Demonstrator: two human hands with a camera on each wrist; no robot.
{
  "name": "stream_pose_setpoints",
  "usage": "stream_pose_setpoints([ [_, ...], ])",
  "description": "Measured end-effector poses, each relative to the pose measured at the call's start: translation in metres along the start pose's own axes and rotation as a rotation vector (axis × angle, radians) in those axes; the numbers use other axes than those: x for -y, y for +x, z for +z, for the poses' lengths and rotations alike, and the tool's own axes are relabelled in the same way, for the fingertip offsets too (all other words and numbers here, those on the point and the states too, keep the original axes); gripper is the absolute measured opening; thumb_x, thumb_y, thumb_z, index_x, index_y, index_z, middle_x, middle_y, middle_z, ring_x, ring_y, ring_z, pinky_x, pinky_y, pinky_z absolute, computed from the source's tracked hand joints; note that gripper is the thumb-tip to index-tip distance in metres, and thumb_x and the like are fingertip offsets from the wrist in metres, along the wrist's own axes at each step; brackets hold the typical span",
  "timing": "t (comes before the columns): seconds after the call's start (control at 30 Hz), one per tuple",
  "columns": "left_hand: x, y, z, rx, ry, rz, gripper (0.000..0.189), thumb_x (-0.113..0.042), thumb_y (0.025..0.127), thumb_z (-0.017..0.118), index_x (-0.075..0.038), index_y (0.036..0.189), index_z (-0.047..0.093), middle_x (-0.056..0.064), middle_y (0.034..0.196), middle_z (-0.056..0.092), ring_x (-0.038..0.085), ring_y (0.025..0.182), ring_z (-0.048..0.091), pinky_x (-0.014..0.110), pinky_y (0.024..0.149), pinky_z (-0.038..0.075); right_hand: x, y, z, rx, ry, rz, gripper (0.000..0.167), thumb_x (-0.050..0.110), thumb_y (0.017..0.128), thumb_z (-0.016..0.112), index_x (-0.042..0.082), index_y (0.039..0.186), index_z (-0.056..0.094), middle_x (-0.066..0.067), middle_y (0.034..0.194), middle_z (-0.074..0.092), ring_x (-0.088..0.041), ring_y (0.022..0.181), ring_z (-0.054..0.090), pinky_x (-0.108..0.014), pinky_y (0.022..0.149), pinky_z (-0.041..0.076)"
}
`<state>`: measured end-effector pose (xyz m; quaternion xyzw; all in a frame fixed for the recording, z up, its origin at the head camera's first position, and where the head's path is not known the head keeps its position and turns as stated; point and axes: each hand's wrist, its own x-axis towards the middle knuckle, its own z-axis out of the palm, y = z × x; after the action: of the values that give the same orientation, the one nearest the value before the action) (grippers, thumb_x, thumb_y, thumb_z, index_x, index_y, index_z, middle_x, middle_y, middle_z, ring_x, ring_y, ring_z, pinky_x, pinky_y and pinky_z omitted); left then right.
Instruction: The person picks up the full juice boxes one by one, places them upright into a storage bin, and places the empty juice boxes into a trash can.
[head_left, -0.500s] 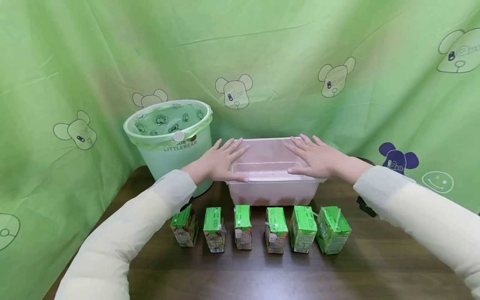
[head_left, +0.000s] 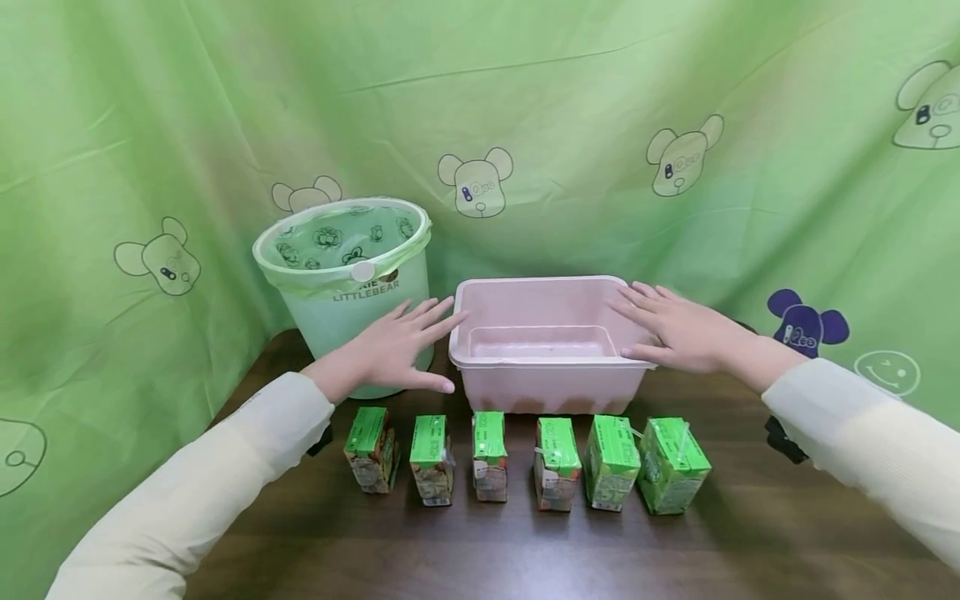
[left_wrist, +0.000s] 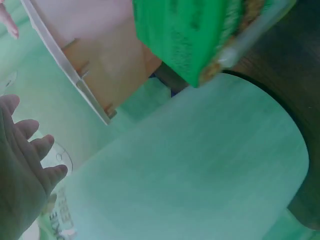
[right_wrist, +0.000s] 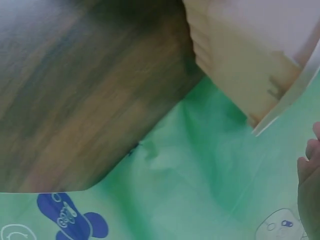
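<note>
A pink rectangular bin [head_left: 551,387] stands at the middle of the table. My left hand [head_left: 393,346] hovers off its left side with fingers spread and nothing held, overlapping the mint-green bucket in the head view. On the other side, my right hand [head_left: 678,329] is held flat with straight fingers, its fingertips overlapping the bin's right rim. In front of the bin, several green-topped drink cartons stand upright in a row, from the leftmost carton [head_left: 370,454] to the rightmost carton [head_left: 673,467]. Some carry straws. The left wrist view shows a carton [left_wrist: 180,35] close up.
At the back left stands the mint-green bucket [head_left: 348,321], lined with a patterned bag. The brown wooden table [head_left: 510,558] runs up to a green curtain [head_left: 570,92] printed with bear heads.
Both hands have moved apart, away from over the bin: the left one to the left and slightly down, the right one to the right. Bucket, bin and cartons keep their places.
</note>
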<state>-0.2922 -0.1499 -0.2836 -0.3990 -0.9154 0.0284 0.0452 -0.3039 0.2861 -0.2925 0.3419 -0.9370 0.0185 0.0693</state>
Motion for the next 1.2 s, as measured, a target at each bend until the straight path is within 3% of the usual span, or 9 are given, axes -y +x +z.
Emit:
stream_pose_setpoints([
  [0.17,0.006,-0.026,0.002,-0.065,-0.030,0.022,0.098,-0.078,0.084,0.045,-0.022,0.157,0.013,0.007,0.162,0.008,0.032,0.145,0.016,0.054,0.115,0.014,-0.011,-0.012,0.010,-0.040,0.022,0.006,0.076,0.044,0.094,0.060,0.008,0.153,0.029,-0.017,0.158,0.021,-0.043,0.142,0.016,-0.058,0.113,0.017],
  [0.3,0.007,-0.045,0.005,-0.088,-0.057,0.013,0.096,-0.075,0.084,0.049,-0.019,0.157,0.017,0.009,0.161,0.014,0.032,0.144,0.022,0.054,0.115,0.018,-0.016,-0.017,0.018,-0.068,0.020,-0.022,0.073,0.040,0.094,0.062,0.003,0.150,0.033,-0.021,0.155,0.027,-0.045,0.141,0.020,-0.053,0.115,0.016],
  [0.53,0.007,-0.077,0.011,-0.125,-0.090,-0.032,0.095,-0.070,0.082,0.059,-0.021,0.156,0.023,0.010,0.158,0.025,0.034,0.139,0.032,0.055,0.111,0.028,-0.025,-0.024,0.028,-0.077,0.019,-0.029,0.066,0.036,0.096,0.060,-0.001,0.146,0.038,-0.021,0.153,0.032,-0.044,0.139,0.025,-0.056,0.111,0.024],
  [0.67,0.008,-0.092,0.016,-0.132,-0.112,-0.077,0.094,-0.068,0.081,0.062,-0.024,0.156,0.023,0.009,0.156,0.030,0.037,0.135,0.037,0.056,0.106,0.034,-0.028,-0.026,0.030,-0.074,0.036,-0.047,0.063,0.034,0.098,0.056,-0.003,0.146,0.039,-0.024,0.151,0.033,-0.045,0.138,0.026,-0.049,0.116,0.018],
  [0.83,0.009,-0.104,0.024,-0.136,-0.184,-0.105,0.094,-0.057,0.081,0.070,-0.022,0.155,0.025,0.011,0.156,0.031,0.037,0.135,0.038,0.058,0.105,0.035,-0.029,-0.026,0.032,-0.095,0.043,-0.059,0.059,0.031,0.100,0.054,-0.004,0.145,0.040,-0.026,0.149,0.036,-0.046,0.137,0.029,-0.038,0.118,0.012],
  [1.2,0.011,-0.121,0.062,-0.148,-0.497,-0.180,0.101,-0.053,0.070,0.083,-0.030,0.153,0.029,0.002,0.155,0.034,0.021,0.139,0.032,0.051,0.106,0.036,-0.026,-0.026,0.037,-0.101,0.047,0.004,0.060,0.032,0.099,0.056,-0.002,0.146,0.039,-0.021,0.152,0.034,-0.044,0.138,0.028,-0.038,0.117,0.016],
])
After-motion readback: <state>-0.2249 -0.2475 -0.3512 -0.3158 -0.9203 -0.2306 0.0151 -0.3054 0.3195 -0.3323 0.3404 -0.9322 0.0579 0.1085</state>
